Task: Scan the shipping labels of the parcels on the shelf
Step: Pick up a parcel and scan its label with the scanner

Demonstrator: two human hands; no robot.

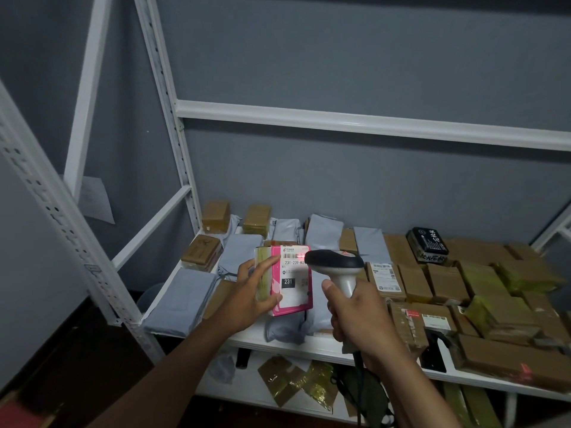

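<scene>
The pink parcel is held upright above the shelf by the curled left hand, label turned toward the barcode scanner gripped tightly in the right hand, so its red beam crosses the barcode.

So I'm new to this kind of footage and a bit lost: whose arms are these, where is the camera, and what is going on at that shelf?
The camera sits on a person's head, looking forward and down, so both arms are that person's own. No robot is involved. The left hand holds up a pink parcel with a white shipping label facing the camera. The right hand grips a handheld barcode scanner, and a red glow falls across the label's barcode. Below them a white metal shelf carries many brown boxes, grey mailer bags and one black box. More packages lie on the level underneath.
</scene>
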